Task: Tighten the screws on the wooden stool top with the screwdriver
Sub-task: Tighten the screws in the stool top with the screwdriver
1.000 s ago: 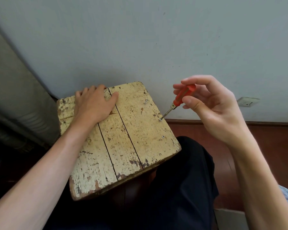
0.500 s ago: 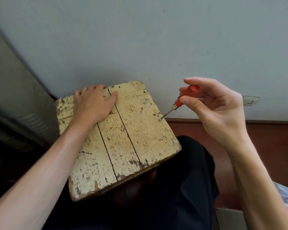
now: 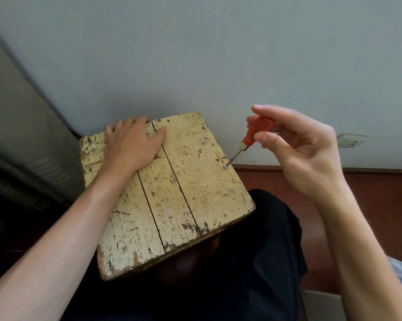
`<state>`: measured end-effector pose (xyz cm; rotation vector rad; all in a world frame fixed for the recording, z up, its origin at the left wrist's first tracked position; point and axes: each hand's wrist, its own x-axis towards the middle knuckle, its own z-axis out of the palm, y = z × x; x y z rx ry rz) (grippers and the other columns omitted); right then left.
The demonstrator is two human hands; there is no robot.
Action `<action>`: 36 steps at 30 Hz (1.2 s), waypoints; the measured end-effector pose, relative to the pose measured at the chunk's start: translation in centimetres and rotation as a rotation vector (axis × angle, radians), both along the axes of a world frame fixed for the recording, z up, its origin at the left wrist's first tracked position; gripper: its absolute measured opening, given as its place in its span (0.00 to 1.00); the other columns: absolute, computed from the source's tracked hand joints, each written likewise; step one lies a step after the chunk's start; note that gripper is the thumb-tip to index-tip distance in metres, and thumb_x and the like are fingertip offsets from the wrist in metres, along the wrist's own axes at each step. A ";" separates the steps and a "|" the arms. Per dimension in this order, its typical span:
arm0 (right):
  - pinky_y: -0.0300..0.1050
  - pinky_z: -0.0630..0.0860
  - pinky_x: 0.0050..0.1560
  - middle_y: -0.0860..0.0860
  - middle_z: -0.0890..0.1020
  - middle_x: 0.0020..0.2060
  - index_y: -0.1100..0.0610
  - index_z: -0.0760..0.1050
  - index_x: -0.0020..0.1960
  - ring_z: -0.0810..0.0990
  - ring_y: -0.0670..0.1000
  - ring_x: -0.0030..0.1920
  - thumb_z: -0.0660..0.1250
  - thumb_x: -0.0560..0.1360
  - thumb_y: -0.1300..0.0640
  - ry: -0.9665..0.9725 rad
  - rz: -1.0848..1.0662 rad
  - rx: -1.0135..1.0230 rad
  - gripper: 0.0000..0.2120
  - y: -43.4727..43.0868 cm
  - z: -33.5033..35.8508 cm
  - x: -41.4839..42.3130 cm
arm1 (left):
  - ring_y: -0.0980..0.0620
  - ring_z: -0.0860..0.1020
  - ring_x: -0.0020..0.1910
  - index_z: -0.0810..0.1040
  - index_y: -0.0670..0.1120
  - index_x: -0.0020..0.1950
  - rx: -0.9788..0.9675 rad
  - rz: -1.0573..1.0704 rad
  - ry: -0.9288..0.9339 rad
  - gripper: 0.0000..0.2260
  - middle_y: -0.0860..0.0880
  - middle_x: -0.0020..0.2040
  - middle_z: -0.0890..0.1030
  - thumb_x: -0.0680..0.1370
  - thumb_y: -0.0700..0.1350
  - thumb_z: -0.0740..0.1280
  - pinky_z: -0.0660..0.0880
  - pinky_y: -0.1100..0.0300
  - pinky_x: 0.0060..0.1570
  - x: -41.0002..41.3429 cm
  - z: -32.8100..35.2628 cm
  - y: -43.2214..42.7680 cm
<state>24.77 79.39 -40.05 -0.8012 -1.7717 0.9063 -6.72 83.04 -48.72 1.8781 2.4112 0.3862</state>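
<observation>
Nearest, the person's lap in dark trousers (image 3: 253, 262) carries the wooden stool top (image 3: 172, 200), three worn planks in flaking cream paint, tilted with its right corner over the thigh. Along its right plank stand three screws: the near screw (image 3: 229, 190) seated low, the middle screw (image 3: 225, 166) at the edge, and the far screw (image 3: 205, 140) standing proud and leaning. The left hand (image 3: 130, 144) presses palm down on the far left part of the top, fingers close together reaching the far edge, thumb spread aside. The right hand (image 3: 306, 154), raised off the right edge, pinches the orange-handled screwdriver (image 3: 246, 142) between thumb and fingertips, the forefinger stretched over the handle; the blade slants down, its tip on the middle screw. Beyond lie a red-brown floor (image 3: 380, 216), a baseboard (image 3: 369, 172), a wall socket (image 3: 350, 140) and the pale wall (image 3: 195, 54).
</observation>
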 end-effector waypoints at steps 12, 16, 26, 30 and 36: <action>0.40 0.80 0.62 0.55 0.84 0.58 0.56 0.76 0.74 0.84 0.56 0.67 0.68 0.84 0.68 -0.001 -0.044 -0.001 0.20 -0.9 -0.7 0.0 | 0.41 0.73 0.65 0.71 0.49 0.73 -0.014 0.000 -0.001 0.35 0.44 0.65 0.78 0.79 0.72 0.47 0.63 0.44 0.64 0.0 0.1 0.0; 0.49 0.83 0.60 0.55 0.86 0.61 0.52 0.77 0.73 0.86 0.57 0.64 0.65 0.85 0.69 -0.025 0.087 -0.089 0.20 -0.7 0.5 0.5 | 0.41 0.73 0.65 0.71 0.49 0.73 -0.014 -0.005 0.002 0.36 0.44 0.65 0.77 0.79 0.72 0.47 0.63 0.45 0.64 0.0 0.1 0.0; 0.49 0.84 0.57 0.53 0.88 0.50 0.52 0.81 0.61 0.90 0.56 0.48 0.77 0.78 0.68 0.086 -0.128 -0.010 0.17 -0.6 0.0 -0.6 | 0.42 0.73 0.65 0.72 0.49 0.73 -0.011 0.000 -0.014 0.34 0.44 0.65 0.78 0.80 0.71 0.48 0.63 0.45 0.64 0.0 0.2 -0.1; 0.53 0.85 0.56 0.46 0.87 0.48 0.48 0.80 0.61 0.88 0.48 0.49 0.77 0.78 0.64 0.097 -0.172 0.034 0.17 -0.7 -0.5 -1.2 | 0.41 0.73 0.64 0.72 0.49 0.72 -0.005 0.004 -0.013 0.34 0.44 0.64 0.78 0.80 0.71 0.49 0.63 0.45 0.63 0.0 0.1 0.0; 0.54 0.83 0.57 0.60 0.85 0.52 0.55 0.81 0.68 0.87 0.58 0.58 0.72 0.82 0.67 -0.033 -0.061 0.032 0.16 -0.8 -0.1 -0.1 | 0.41 0.73 0.64 0.73 0.48 0.71 0.001 0.004 -0.010 0.34 0.43 0.63 0.78 0.79 0.71 0.49 0.63 0.45 0.63 -0.1 0.1 0.1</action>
